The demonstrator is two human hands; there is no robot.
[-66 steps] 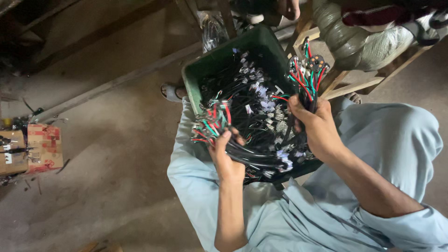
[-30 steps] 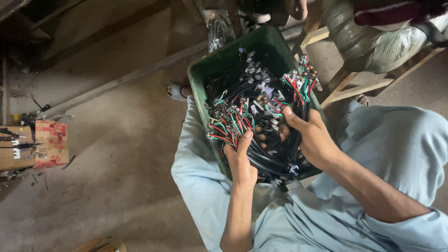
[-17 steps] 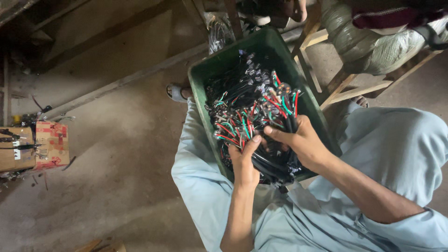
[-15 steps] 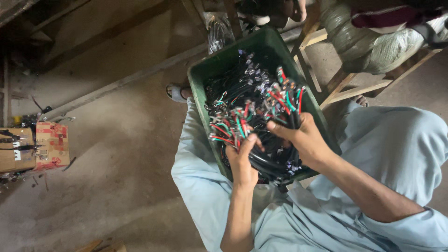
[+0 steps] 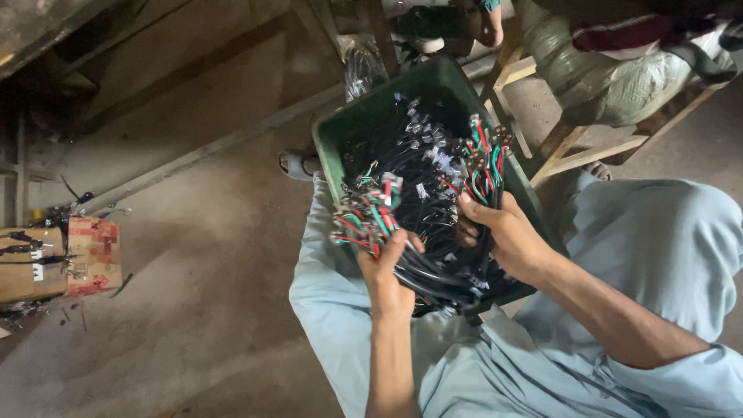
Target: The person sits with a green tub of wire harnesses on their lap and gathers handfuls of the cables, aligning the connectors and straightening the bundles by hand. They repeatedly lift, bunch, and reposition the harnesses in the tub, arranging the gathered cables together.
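Black cable bundles (image 5: 433,263) with red, green and white wire ends, gripped above the green crate (image 5: 340,143) on the lap. Left hand (image 5: 387,271) closed around one bunch, tips fanned outward, likely to keep ends aligned. Right hand (image 5: 507,236) clenched on a second bunch (image 5: 484,166), held apart. Beyond, wooden stool (image 5: 542,147) and cardboard box (image 5: 58,259) on dusty floor (image 5: 193,310).

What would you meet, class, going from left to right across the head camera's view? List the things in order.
Cardboard box → sandalled foot → left hand gripping a bundle of red and green wire ends → right hand gripping a second wire bundle → wrapped grey-green sack on a wooden stool.
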